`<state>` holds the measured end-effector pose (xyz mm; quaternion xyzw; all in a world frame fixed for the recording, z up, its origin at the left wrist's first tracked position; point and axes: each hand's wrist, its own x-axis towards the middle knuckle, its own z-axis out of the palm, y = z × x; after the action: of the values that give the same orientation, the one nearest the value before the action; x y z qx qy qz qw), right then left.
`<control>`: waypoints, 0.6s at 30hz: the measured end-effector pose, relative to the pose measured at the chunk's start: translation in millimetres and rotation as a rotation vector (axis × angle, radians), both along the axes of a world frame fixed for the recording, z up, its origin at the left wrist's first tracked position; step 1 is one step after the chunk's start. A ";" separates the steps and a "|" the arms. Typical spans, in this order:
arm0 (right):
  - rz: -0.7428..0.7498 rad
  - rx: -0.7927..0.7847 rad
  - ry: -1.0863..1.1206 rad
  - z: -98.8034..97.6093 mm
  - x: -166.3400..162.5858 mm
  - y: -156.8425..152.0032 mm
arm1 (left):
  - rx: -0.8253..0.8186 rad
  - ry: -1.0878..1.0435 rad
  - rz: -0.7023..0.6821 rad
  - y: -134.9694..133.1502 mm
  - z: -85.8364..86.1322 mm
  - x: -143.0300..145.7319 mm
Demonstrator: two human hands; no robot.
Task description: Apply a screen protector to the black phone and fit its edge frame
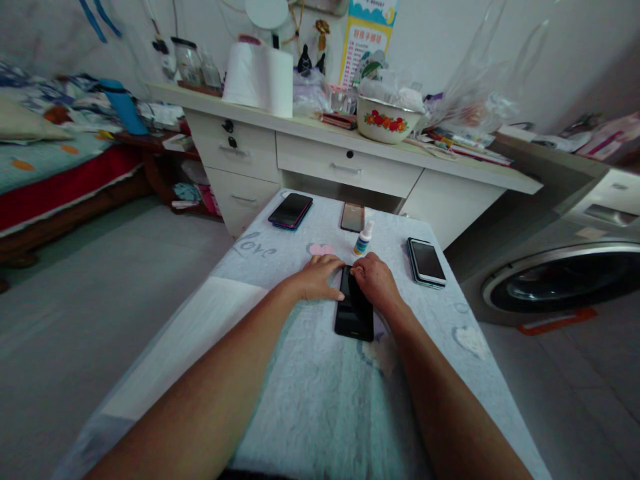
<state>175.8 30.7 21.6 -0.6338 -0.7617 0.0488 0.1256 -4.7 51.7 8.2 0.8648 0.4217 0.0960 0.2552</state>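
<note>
A black smartphone (354,312) lies face up on the cloth-covered table, its screen dark. My left hand (320,277) grips its upper left side, thumb on the left edge and fingers by the top corner. My right hand (376,280) is closed over the upper right part of the screen, fingers bunched together. Whatever the right fingers hold, if anything, is hidden. Just beyond the hands stands a small white spray bottle (364,239) with a blue label. Behind it lies a phone with a brownish surface (353,217).
Stacked phones lie at the table's far left (291,211) and right side (426,261). Beyond stands a white drawer desk (345,160) carrying a paper roll (259,79) and a flowered enamel bowl (386,121). A washing machine (565,247) is at right, a bed (60,167) at left.
</note>
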 end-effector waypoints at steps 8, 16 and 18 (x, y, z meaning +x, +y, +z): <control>-0.020 -0.049 -0.016 4.9 18.3 -1.1 | 0.004 -0.003 0.003 0.8 -2.7 -0.8; -0.084 -0.075 -0.070 7.2 38.4 -3.3 | -0.002 0.011 -0.002 2.0 -5.8 -1.1; -0.092 -0.072 -0.077 7.6 38.0 -3.5 | -0.005 0.014 -0.001 1.5 -4.7 -0.7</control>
<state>213.9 27.2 29.2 -0.6736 -0.7339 0.0458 0.0754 -5.4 53.2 3.5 0.8651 0.4232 0.0887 0.2545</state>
